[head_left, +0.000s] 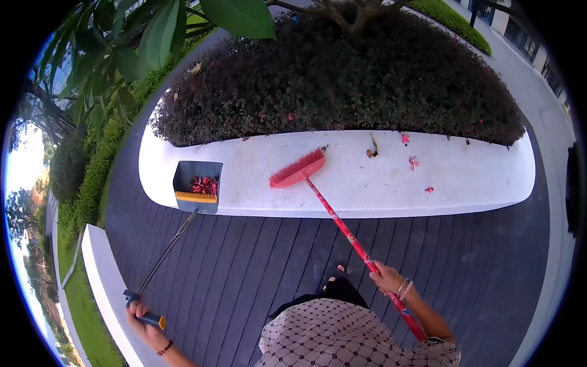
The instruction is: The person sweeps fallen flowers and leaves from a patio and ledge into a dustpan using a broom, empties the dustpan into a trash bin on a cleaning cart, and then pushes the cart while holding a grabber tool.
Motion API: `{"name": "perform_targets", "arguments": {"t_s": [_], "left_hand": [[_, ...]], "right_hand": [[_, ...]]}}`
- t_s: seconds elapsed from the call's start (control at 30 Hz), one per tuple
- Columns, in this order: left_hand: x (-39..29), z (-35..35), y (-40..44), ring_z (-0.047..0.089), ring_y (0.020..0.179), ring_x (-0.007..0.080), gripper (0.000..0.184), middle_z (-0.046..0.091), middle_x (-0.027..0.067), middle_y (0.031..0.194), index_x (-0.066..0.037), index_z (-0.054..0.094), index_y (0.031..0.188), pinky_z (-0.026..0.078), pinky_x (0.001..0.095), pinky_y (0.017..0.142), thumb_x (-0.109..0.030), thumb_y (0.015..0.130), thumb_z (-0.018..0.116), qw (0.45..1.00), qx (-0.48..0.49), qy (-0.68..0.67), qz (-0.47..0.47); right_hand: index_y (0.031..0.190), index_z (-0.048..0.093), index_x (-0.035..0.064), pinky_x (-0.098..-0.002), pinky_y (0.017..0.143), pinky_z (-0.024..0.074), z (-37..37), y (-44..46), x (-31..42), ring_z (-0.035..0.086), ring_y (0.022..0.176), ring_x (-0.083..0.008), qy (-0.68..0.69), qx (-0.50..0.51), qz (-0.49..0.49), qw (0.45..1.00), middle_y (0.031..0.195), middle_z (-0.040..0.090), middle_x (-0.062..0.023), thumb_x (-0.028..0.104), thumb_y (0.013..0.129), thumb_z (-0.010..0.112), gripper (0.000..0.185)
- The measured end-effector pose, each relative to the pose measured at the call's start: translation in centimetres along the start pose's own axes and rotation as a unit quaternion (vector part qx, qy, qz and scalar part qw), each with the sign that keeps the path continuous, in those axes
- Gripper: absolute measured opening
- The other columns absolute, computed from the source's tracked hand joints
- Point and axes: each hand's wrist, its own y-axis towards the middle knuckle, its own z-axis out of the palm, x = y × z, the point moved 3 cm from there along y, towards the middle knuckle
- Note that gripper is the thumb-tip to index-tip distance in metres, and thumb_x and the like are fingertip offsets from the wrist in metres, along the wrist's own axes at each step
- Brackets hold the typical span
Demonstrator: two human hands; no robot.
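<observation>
The right hand point(386, 278) has its fingers wrapped round the handle of a broom point(341, 224). The handle's long axis slants from behind those fingers, near the forearm, forward and leftward to the broom head, which rests on a white ledge point(367, 196) well ahead of them. The head lies crosswise to the handle, bristles facing away from the fingers. Handle, head and bristles are red, the handle patterned with pale marks.

The left hand point(143, 321) clasps the dark grip of a dustpan point(199, 167), its fingers curled about it. The thin pole runs forward and rightward from these fingers to the pan, which lies on the ledge ahead of them. The pan is grey, with a yellow-orange comb across its near part; red petals point(208, 184) sit beyond the comb. Other scattered blossoms point(414, 163) lie on the ledge, ahead of the right fingers.
</observation>
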Motion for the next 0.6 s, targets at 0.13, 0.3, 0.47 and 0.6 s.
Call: {"name": "perform_targets", "arguments": {"t_s": [0.13,0.3,0.47,0.6], "left_hand": [[-0.3,-5.3,-3.5,0.039,0.053,0.0069,0.042,0.040,0.0009,0.065,0.022,0.025,0.112,0.038,0.0175,0.048,-0.008,0.087,0.043,0.999,-0.032,-0.025,-0.003],[-1.4,-10.2,-8.8,0.039,0.053,0.0079,0.041,0.041,0.0009,0.066,0.021,0.028,0.110,0.037,0.0185,0.048,-0.008,0.087,0.044,0.996,-0.089,-0.007,0.015],[-0.6,-11.5,-10.3,0.039,0.052,0.0081,0.029,0.042,0.0015,0.066,0.016,0.038,0.099,0.038,0.0187,0.048,-0.010,0.088,0.045,0.992,-0.111,0.058,0.020],[-0.6,-12.4,-13.6,0.039,0.053,0.0077,0.027,0.041,0.0016,0.066,0.014,0.039,0.097,0.038,0.0187,0.048,-0.010,0.088,0.046,0.990,-0.123,0.062,0.036]], "right_hand": [[0.127,0.030,0.0050,-0.0292,0.037,0.0455,-3.7,-2.5,-0.9,0.053,0.041,-0.0150,0.053,-0.087,0.017,0.995,0.056,0.051,-0.0065,0.019,0.086,0.048,0.047],[0.126,0.030,0.0046,-0.0271,0.037,0.0446,0.4,-10.0,0.0,0.052,0.040,-0.0129,-0.001,-0.086,0.020,0.996,0.055,0.048,-0.0040,0.018,0.086,0.048,0.046],[0.128,0.029,0.0053,-0.0278,0.038,0.0452,6.5,-12.2,-2.7,0.053,0.040,-0.0140,-0.060,0.031,-0.006,0.998,0.051,0.050,-0.0046,0.019,0.086,0.047,0.047],[0.127,0.031,0.0042,-0.0298,0.040,0.0474,4.7,-13.6,-5.5,0.055,0.041,-0.0180,-0.080,0.015,0.028,0.996,0.053,0.054,-0.0089,0.019,0.086,0.046,0.046]]}}
